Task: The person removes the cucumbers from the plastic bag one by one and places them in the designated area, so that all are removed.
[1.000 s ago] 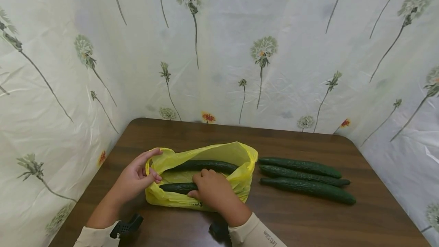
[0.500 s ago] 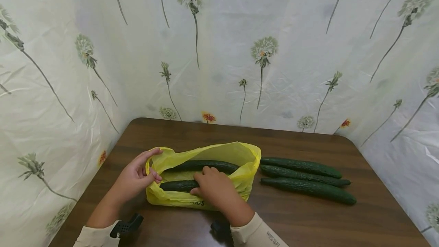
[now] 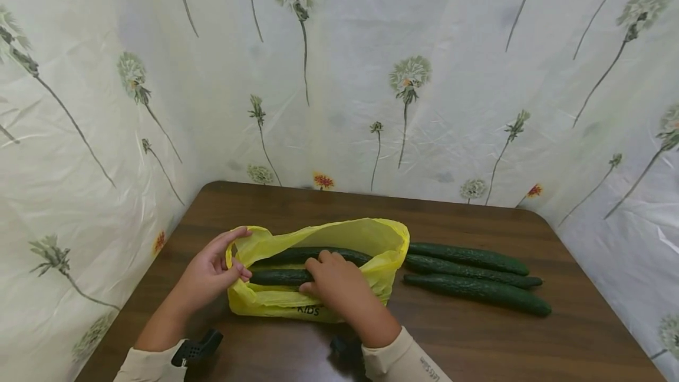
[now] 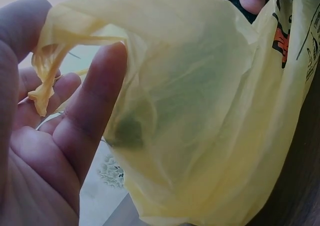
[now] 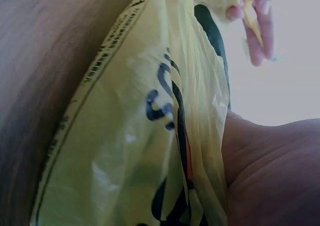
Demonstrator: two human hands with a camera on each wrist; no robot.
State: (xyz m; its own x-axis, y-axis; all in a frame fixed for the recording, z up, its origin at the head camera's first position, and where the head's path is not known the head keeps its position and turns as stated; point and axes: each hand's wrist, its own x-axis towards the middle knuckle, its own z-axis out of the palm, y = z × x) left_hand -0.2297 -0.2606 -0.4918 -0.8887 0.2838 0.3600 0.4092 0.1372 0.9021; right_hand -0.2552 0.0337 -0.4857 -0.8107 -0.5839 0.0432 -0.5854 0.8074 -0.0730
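Observation:
A yellow plastic bag lies on its side on the table, its mouth spread open. At its left end my left hand holds the rim; in the left wrist view the bunched handle runs between the thumb and fingers. My right hand reaches into the mouth and grips a dark green cucumber, whose right part is hidden under the hand and bag. Behind it inside the bag lies another cucumber. The right wrist view is mostly filled by the bag's printed side.
Several things lie on the brown wooden table: to the bag's right, three cucumbers rest side by side, the far two touching or nearly touching the bag. A flower-printed sheet rises behind the table and at both sides.
My right hand has shifted slightly right and away from me, bringing the gripped cucumber closer to the one behind. The bag's right end has spread rightward. My left hand stays in place.

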